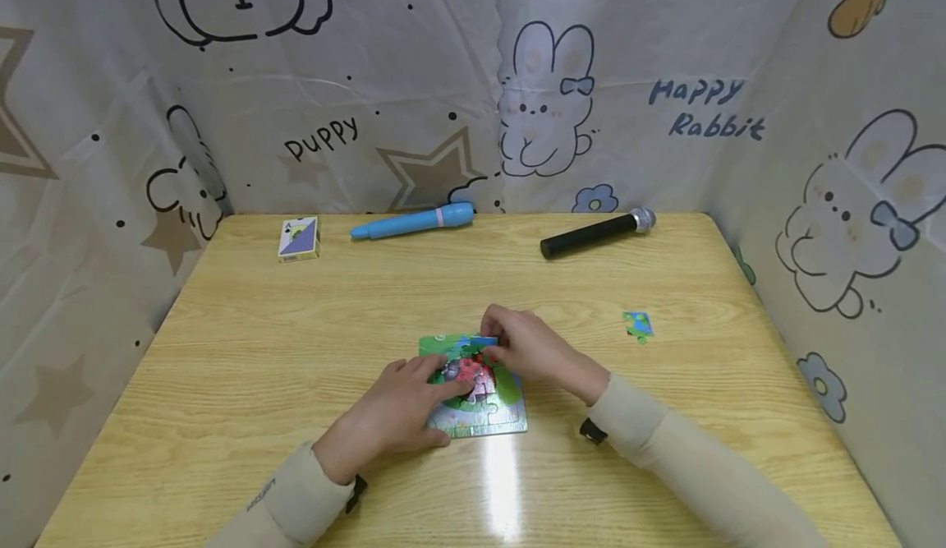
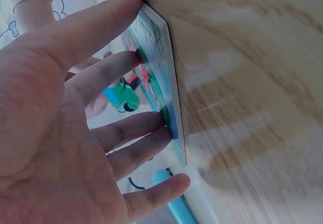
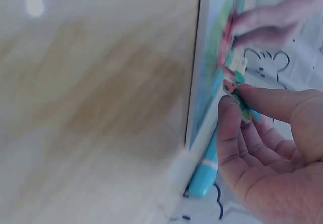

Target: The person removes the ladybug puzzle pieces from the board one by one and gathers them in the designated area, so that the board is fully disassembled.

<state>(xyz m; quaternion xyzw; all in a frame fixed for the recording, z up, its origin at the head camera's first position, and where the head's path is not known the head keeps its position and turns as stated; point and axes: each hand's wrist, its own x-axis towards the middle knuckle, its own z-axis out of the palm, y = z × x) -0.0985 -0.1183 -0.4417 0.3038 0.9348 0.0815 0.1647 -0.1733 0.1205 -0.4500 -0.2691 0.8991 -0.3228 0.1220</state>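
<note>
two beige sleeves come in over the near edge of the wooden table (image 1: 244, 343), one from each near corner.

left hand (image 1: 399, 416): lies flat, fingers straight and spread, fingertips (image 2: 139, 57) pressing on the face of the jigsaw puzzle board (image 1: 484, 418). it grips nothing; the wrist view shows the thumb along the board's edge and the other fingers laid on the picture surface.

puzzle board: flat on the table, near the middle of the near edge, a green and red picture with a pale frame. the hands cover much of its upper part.

right hand (image 1: 528, 347): over the far right part of the board, fingers curled. thumb and forefinger pinch a small puzzle piece (image 3: 237, 95), green and red, held at the board's surface. whether the piece is seated cannot be told; that wrist view is blurred.

loose puzzle piece (image 1: 638, 324): blue and green, alone on the table toward the right edge, well apart from the board.

along the far edge: a card box (image 1: 299, 239) near the far left corner, a blue pen-shaped toy (image 1: 414, 221) beside it toward the middle, a black microphone (image 1: 597, 233) with a silver head to the right.

behind and beside the table: a printed cloth backdrop (image 1: 443, 80) with puppies, rabbits and stars.
</note>
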